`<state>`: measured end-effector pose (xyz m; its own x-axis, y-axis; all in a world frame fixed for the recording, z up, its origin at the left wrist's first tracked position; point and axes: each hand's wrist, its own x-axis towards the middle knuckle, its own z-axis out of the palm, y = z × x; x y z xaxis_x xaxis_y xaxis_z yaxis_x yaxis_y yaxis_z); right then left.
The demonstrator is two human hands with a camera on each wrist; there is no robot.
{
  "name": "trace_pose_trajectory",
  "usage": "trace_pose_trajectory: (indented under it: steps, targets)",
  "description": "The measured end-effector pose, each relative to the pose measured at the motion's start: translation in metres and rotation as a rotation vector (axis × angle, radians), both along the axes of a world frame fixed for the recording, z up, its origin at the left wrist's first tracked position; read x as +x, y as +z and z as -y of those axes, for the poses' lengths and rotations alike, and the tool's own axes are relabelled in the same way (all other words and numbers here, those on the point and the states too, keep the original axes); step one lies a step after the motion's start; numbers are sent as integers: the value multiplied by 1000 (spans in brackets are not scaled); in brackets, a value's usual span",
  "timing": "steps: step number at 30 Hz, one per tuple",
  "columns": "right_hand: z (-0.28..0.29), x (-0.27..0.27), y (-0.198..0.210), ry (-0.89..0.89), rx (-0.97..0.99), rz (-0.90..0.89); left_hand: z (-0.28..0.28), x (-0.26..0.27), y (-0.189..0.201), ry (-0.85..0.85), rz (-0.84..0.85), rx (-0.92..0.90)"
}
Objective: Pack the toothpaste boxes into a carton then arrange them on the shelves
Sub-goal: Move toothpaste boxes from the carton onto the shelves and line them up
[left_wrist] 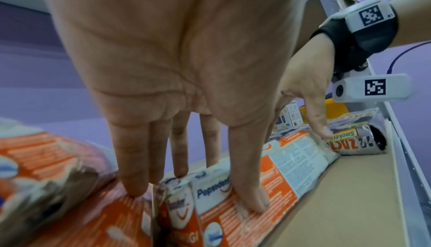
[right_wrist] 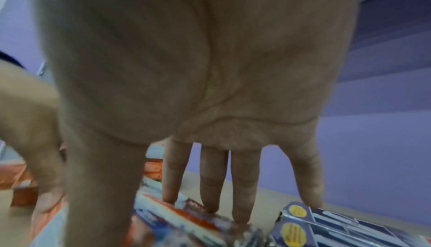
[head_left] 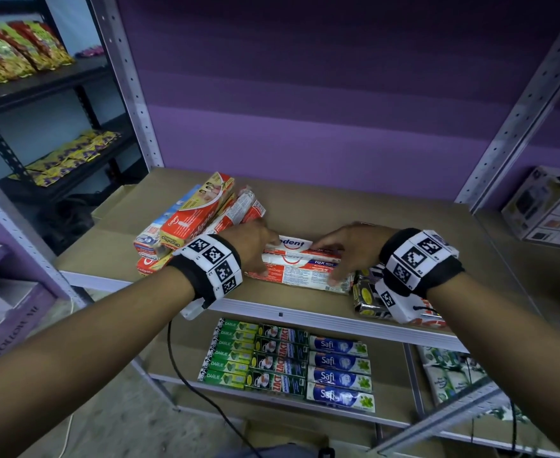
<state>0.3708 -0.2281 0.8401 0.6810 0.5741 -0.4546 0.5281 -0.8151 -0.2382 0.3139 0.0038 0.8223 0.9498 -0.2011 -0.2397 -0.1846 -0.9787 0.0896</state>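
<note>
Both hands: down on the same shrink-wrapped Pepsodent toothpaste pack point(head_left: 300, 266) lying flat on the brown upper shelf point(head_left: 371, 206)
Left hand point(head_left: 254, 244): fingers pretty much straight, fingertips point(left_wrist: 253, 201) pressing onto the pack's left end, thumb on the near side, not really curled round it
Right hand point(head_left: 348, 247): fingers spread and mostly straight, tips resting on the pack's right end, thumb on the near edge
Colgate boxes point(head_left: 186, 223): messy pile just left of the left hand, some tilted on top of each other
Zact pack point(head_left: 367, 292): black and yellow, right beside the Pepsodent pack's right end, partly under the right wrist
Lower shelf point(head_left: 272, 399): neat rows lying flat, green Darlie boxes point(head_left: 230, 353) on the left, Zact boxes point(head_left: 278, 360) in the middle, blue Safi boxes point(head_left: 339, 370) on the right
Carton: can't tell where it is from these views
</note>
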Motion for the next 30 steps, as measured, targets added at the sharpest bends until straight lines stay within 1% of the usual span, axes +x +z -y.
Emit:
trace_pose_trajectory:
  steps: [4,10,17,30]
  targets:
    - [0,-4,-6,57,19,117,4,6,1,-16,-4,34]
    - [-4,6,-8,55,38,174,11,17,-2,-2,5,112]
    - [-8,32,-12,-6,27,175,21,32,-8,21,15,199]
    - [4,69,-22,-103,126,146,28,79,-14,43,37,157]
